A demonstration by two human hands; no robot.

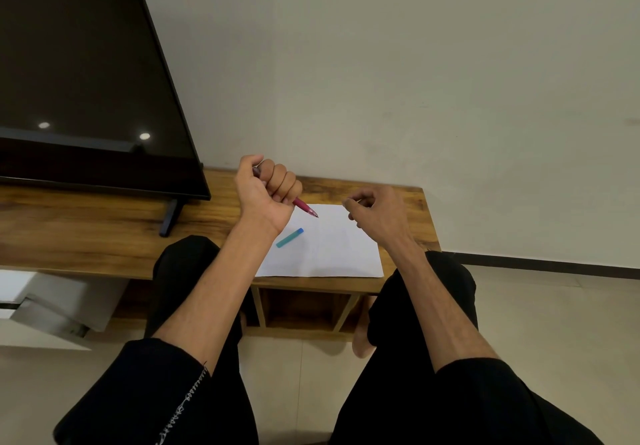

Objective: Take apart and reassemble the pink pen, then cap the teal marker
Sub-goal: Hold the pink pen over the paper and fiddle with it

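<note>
My left hand [266, 192] is closed in a fist around the pink pen [305, 208], whose tip points down and right over a white sheet of paper [332, 250]. A short teal marker piece [290, 237] with a blue end lies on the paper below the fist. To the right, my right hand [377, 211] hovers above the paper's right corner with fingers curled loosely; whether it pinches anything small I cannot tell.
The paper rests on a low wooden bench [104, 230] against a pale wall. A large dark TV screen [86, 81] stands on the bench at the left, its foot [169, 218] near my left forearm. My black-clad knees press against the bench front.
</note>
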